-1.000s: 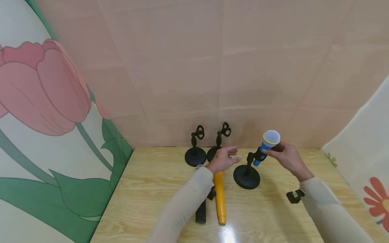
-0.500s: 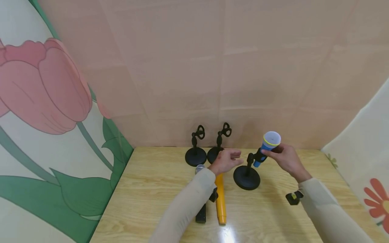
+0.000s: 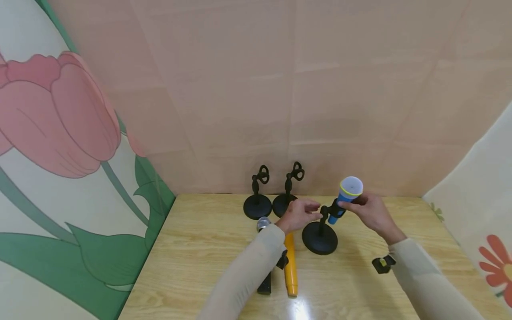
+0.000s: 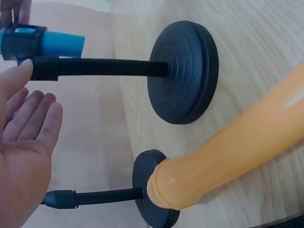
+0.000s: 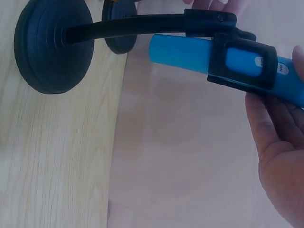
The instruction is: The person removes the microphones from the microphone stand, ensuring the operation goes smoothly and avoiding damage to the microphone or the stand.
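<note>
In the head view my right hand pinches a blue flashlight with a white head and yellow ring. The flashlight sits tilted, head up, in the clip of a black desk microphone stand; its narrow tail sticks out below the clip. My left hand is beside this stand's neck, fingers extended. In the left wrist view its thumb is right at the joint under the clip, and its palm shows nothing held.
Two more black stands with bare clips, a left stand and a middle stand, stand at the table's back edge. A long orange tube and a black microphone with silver head lie partly under my left forearm.
The stand with the flashlight has shifted a little left and toward me, with my right hand moving along. My left hand has edged right toward the stand's neck.
</note>
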A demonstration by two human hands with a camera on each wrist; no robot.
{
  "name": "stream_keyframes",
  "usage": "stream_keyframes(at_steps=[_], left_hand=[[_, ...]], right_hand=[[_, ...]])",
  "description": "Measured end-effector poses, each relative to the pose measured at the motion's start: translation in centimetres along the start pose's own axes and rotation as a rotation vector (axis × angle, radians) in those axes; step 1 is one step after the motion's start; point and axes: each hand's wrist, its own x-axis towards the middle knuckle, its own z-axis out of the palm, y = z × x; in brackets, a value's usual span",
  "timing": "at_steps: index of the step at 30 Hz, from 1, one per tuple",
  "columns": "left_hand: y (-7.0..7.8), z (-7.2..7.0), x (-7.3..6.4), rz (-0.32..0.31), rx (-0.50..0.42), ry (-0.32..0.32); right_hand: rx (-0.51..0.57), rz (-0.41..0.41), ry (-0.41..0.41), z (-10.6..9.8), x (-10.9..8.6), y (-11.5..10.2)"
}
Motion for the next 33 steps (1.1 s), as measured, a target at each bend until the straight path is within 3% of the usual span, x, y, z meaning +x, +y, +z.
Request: stream_keyframes(at_steps=[11,19,33], left_hand=[[0.0,0.5,0.0,0.070,-0.035,0.069],[0.8,0.3,-0.2,0.048,0.038,0.060],[1.1,0.4,-0.1,0.012,0.061,0.044]], right_hand=[[-0.008,-0.022,0.001,0.4,-0.1,-0.6],[-0.006,-0.022,0.003,0.5,-0.2,-0.7],[0.005,-0.013,-0.008,0.4,-0.2,-0.7]])
